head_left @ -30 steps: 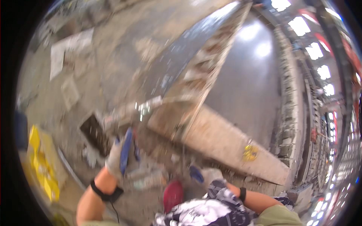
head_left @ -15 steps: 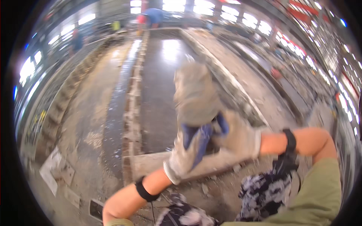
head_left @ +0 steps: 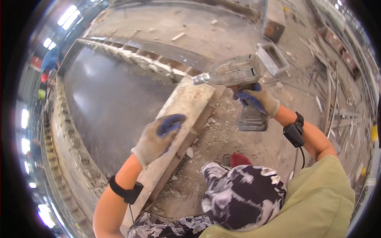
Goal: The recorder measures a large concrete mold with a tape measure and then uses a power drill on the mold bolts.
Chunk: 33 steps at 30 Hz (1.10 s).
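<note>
My right hand [head_left: 258, 99] is closed round the handle of a grimy cordless power tool [head_left: 234, 69], which has a silver socket at its front pointing left and a battery at its base. The tool is held above the near end of a pale, dusty beam [head_left: 195, 95]. My left hand [head_left: 158, 139], in a grey glove with blue coating, is over the same beam, left of and below the tool, its fingers loosely bent and apart with nothing visible in them. Whether it touches the beam I cannot tell. The beam borders a long mould bed [head_left: 111, 111] with a smooth dark surface.
A notched side rail [head_left: 73, 127] runs along the bed's left. A person [head_left: 49, 61] in blue bends at the far left. A rectangular metal box [head_left: 272, 57], a steel block [head_left: 274, 22] and scattered rods [head_left: 329, 99] lie to the right; rubble [head_left: 190, 150] litters the floor below the beam.
Half a second ago both my hands were on the tool over the bed. My left hand has let go and moved apart; the view has swung, putting the bed at the left.
</note>
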{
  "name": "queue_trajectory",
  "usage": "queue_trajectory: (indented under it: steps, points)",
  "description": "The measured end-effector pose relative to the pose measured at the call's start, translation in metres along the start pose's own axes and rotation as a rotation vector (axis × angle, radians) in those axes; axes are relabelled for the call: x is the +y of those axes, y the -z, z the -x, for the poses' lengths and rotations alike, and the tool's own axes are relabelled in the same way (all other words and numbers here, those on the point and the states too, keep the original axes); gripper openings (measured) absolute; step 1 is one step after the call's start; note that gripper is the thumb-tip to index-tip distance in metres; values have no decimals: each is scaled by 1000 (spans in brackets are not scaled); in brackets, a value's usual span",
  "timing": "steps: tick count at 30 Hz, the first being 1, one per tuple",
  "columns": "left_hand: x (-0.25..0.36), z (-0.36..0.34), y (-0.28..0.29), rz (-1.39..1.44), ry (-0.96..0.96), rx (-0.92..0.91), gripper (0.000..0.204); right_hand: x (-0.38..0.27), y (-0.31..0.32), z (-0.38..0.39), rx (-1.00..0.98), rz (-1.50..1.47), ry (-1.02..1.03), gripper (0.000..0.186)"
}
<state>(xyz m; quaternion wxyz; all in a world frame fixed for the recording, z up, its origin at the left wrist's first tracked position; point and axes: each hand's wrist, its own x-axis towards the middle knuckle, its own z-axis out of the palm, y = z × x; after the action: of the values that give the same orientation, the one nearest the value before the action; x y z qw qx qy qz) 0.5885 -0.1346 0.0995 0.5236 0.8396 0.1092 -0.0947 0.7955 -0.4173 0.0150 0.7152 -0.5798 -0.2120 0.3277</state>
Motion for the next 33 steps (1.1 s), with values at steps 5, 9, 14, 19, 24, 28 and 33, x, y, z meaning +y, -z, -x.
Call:
queue_trajectory:
  steps: [5,9,14,19,24,28,33]
  points:
    - [-20,-56,-16,-418,-204,230,30,64,88,4,266,-102,-365,27]
    - [-34,-85,-59,-842,-303,243,45,103,108,-3,269,-164,-494,28]
    - [-68,-101,-98,-1035,-306,238,61,136,116,-13,214,-197,-658,31]
    - [-85,-100,-100,-1150,-382,298,61,152,125,-46,272,-62,-324,34]
    - [-84,-97,-95,-1140,-350,173,58,133,140,-106,86,-152,-543,34]
    - [-77,-82,-97,-1039,-427,128,54,115,142,-104,-22,-212,-705,33]
    - [-81,13,-138,-463,-126,-312,31,127,133,-42,192,-317,-650,34]
